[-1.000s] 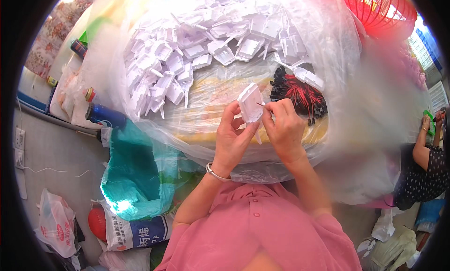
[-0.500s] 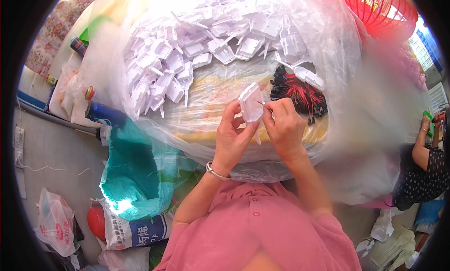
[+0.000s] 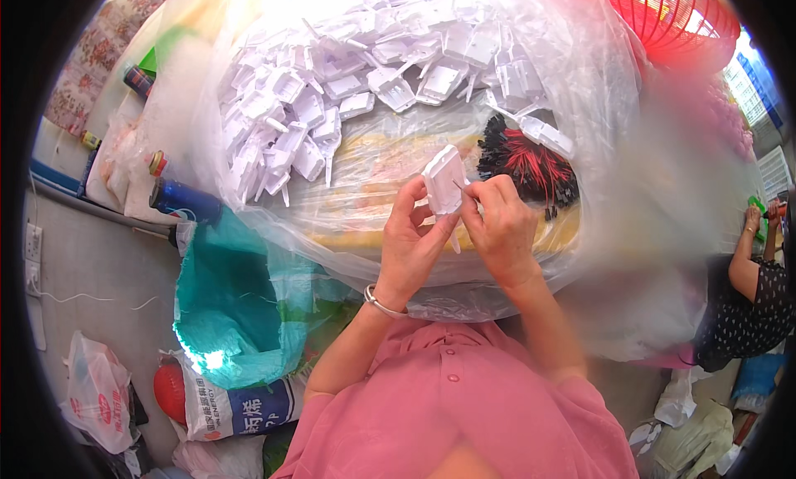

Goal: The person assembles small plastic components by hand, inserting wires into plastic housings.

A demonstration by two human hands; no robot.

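Note:
A white plastic housing [image 3: 444, 181], shallow and square with a thin stem at its lower end, is held up by my left hand [image 3: 412, 245], fingers closed round its side and base. My right hand [image 3: 504, 230] is pinched close to the housing's right side. A thin dark piece shows at those fingertips, too small to make out fully. Just beyond my right hand lies a bundle of red and black wires [image 3: 535, 168] with black ends. One loose white housing [image 3: 547, 137] rests against the bundle.
Many similar housings [image 3: 290, 106] are heaped across the plastic-covered table [image 3: 390, 156]. A teal sack [image 3: 286, 313] hangs open at the left, beside a blue can [image 3: 186, 199]. A red wire basket [image 3: 672, 15] stands at far right. Another person [image 3: 750, 297] works on the right.
My right hand and the thin piece have shifted slightly at the housing's side. The housing is tilted a little differently. My left hand keeps its hold.

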